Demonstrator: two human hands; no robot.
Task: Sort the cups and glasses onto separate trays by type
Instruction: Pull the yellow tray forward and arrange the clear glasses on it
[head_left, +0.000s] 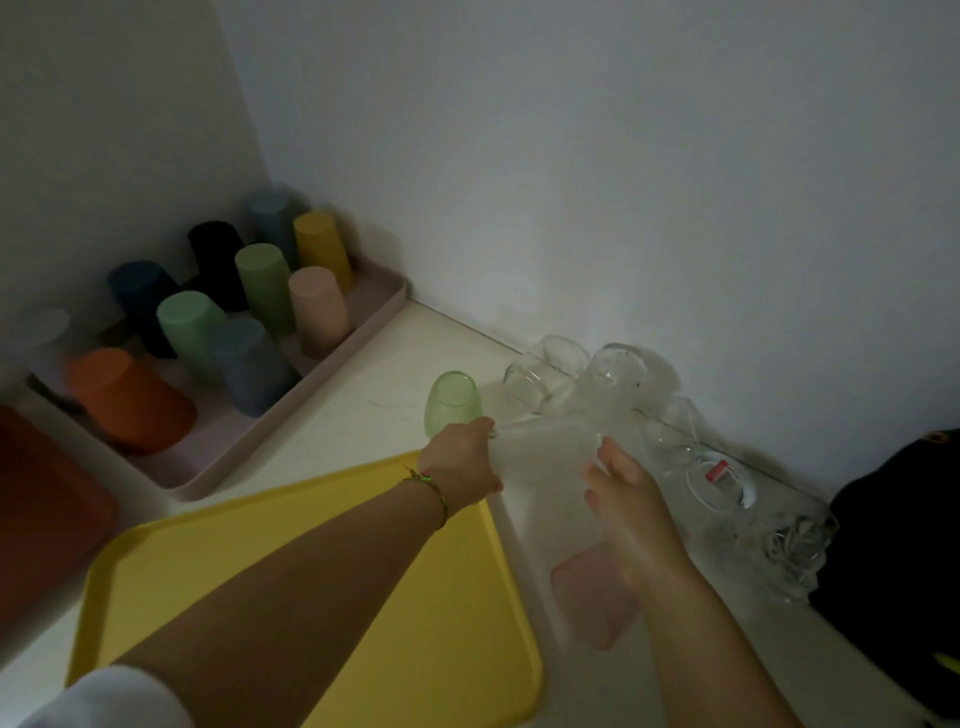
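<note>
Your left hand (460, 467) curls round the green glass (451, 397), just beyond the far corner of the yellow tray (260, 545); lower it gently, well inside the rim. Your right hand (626, 491), among clear glasses (550, 374) beside that tray, is too blurred to judge.

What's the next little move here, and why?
Probably lower the green glass that the left hand grips onto the yellow tray: that tray lies right beside the hand, and the pink tray already holds the coloured cups, so glasses seem to belong here.
</note>
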